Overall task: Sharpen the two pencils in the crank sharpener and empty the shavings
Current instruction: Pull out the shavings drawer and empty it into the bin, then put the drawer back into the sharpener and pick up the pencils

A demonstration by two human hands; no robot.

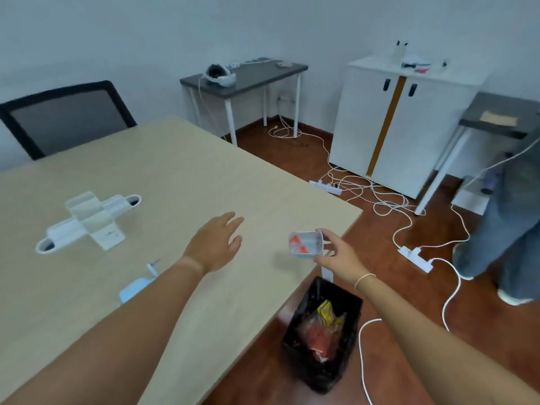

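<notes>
left hand [214, 244]: open, fingers spread, palm down over the table, holding nothing; forearm crosses the near table edge.
right hand [336, 254]: gripping the tray by its right end, thumb and fingertips pinching; thin band on wrist.
tray [305, 243]: small clear shavings drawer, open side facing the camera, red-orange shavings inside at its left end; held near the right table edge, above and just far of the bin.
bin [321, 336]: black-lined, on the floor right of the table, near; red and yellow wrappers inside.
sharpener [135, 289]: pale blue body on the table, near left, mostly hidden behind the left forearm; crank handle [153, 266] sticks up at its far side.
pencils: not visible.
table [146, 176]: light wood, fills the left half.
cable cover [87, 220]: white cross-shaped fitting on the table, far left, oval grommet at each end.
chair [64, 115]: black mesh back, far left behind the table.
desk [248, 80]: dark top, white legs, far centre; white headset [219, 74] on it.
cabinet [403, 121]: white, two doors, orange strip between, far right.
floor [409, 302]: red-brown, white cables and power strips [415, 258] strewn right.
person [508, 223]: far right, grey trousers and legs only.
</notes>
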